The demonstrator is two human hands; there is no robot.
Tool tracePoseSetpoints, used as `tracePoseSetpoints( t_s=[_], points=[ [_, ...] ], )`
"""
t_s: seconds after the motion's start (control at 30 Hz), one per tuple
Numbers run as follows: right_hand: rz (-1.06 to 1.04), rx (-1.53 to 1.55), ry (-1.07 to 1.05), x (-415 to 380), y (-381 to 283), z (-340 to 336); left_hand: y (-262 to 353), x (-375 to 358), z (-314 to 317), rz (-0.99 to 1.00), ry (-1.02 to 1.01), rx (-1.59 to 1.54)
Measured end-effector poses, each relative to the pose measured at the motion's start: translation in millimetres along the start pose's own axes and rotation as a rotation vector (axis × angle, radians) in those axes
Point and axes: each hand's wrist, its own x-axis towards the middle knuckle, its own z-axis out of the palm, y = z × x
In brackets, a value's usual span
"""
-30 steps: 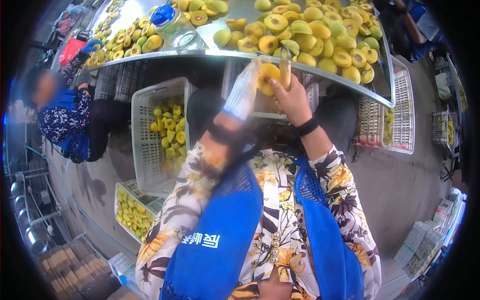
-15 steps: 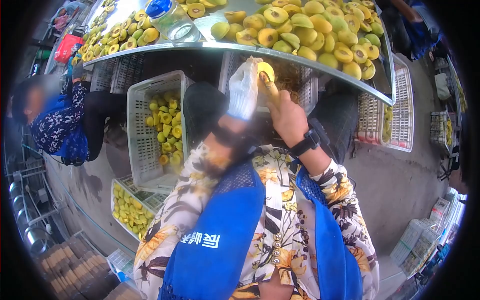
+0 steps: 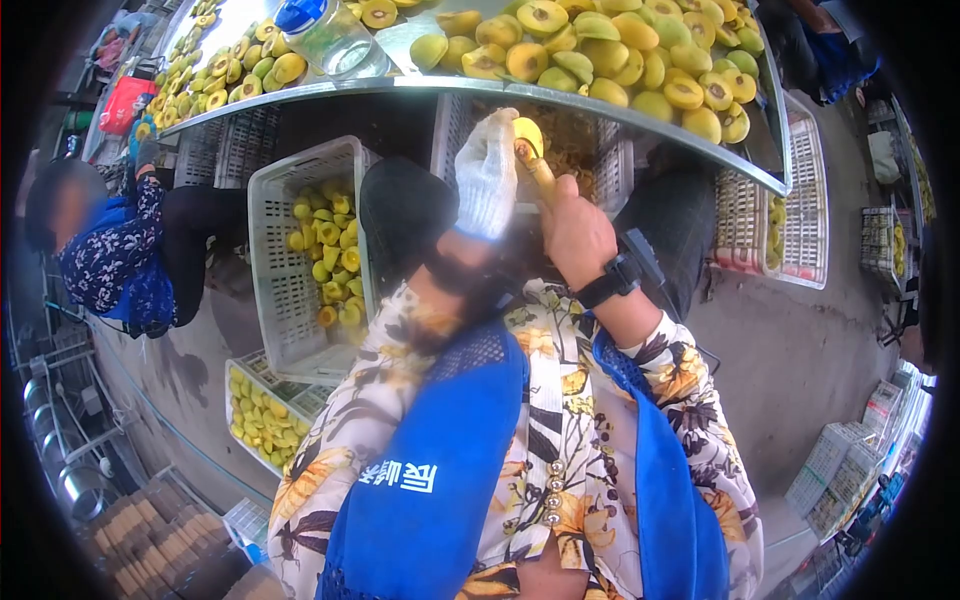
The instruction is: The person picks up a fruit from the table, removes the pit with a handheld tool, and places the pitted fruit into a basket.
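Note:
My left hand [image 3: 486,178], in a white knit glove, is closed on a halved yellow peach [image 3: 530,133], whose cut side shows. Bare and wearing a dark wrist strap, my right hand [image 3: 582,238] grips the wooden handle of a pitting tool [image 3: 540,174]. The tool's tip is at the peach's middle; its exact shape is too small to make out. Both hands are over a crate [image 3: 612,165] between my knees, with brownish scraps in it. Just beyond them is the metal table [image 3: 440,91] bearing many peach halves [image 3: 610,60].
A white crate [image 3: 285,270] of peach halves stands left of my leg, with another crate [image 3: 262,405] behind it. A clear jar with a blue lid [image 3: 350,50] is on the table. One person [image 3: 120,240] sits at left. At right stands a crate [image 3: 800,200].
My hands stay together at the peach, and the tool's tip has shifted slightly against its cut face. The whole view has moved a little. The person at left has a raised hand.

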Motion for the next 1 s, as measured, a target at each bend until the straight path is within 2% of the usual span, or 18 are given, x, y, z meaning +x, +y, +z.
tracePoseSetpoints(
  t_s=[0.03,0.13,0.23,0.3,0.47,0.53,0.6,0.7,0.83,0.9,1.0],
  points=[
    [0.000,0.015,-0.011,-1,0,1,0,-1,1,0.005,0.015,-0.046],
    [-0.011,0.061,-0.043,-5,0,5,-3,2,-3,-0.167,-0.033,-0.146],
    [-0.045,0.111,-0.089,-8,4,10,0,5,-4,-0.206,0.033,0.017],
    [-0.067,0.155,-0.130,-6,6,10,-2,5,-7,-0.225,0.007,0.055],
    [-0.378,0.120,-0.120,-6,19,10,-10,9,-10,-0.270,0.041,0.030],
    [-0.278,0.280,-0.245,-1,12,4,-13,11,-11,-0.297,0.061,-0.064],
    [0.026,0.589,-0.501,3,-1,-9,-12,10,-9,-0.294,0.027,-0.052],
    [0.406,1.024,-0.710,1,-1,-10,-16,11,-11,-0.319,-0.010,-0.083],
    [0.490,1.465,-0.872,-2,7,-8,-17,12,-10,-0.367,-0.056,-0.070],
    [0.490,1.668,-0.966,-2,15,-2,-11,11,-7,-0.451,-0.065,-0.112],
    [0.206,1.935,-0.985,-4,22,7,-17,14,-6,-0.478,0.013,-0.159]
  ],
)
